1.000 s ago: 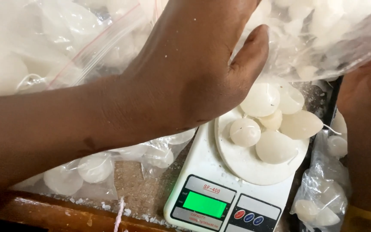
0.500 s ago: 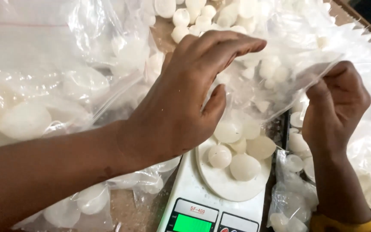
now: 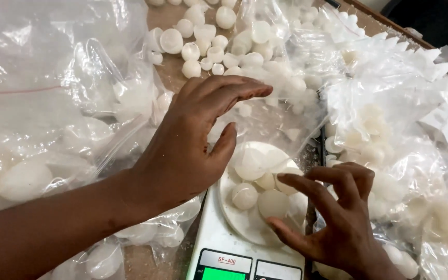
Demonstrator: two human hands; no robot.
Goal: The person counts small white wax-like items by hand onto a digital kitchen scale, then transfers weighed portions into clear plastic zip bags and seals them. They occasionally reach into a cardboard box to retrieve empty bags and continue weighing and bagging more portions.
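Brown table top is covered with clear plastic bags of white round pieces. Nearest, a white kitchen scale holds white pieces on its round plate; the right hand curls loose over them, holding nothing. Left of the scale, the left hand lies open and flat on a bag, and loose white pieces sit far behind the scale.

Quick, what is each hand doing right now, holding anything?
Left hand: open, fingers spread over the clear plastic bag, holding nothing.
Right hand: open, fingertips at the white pieces on the scale.
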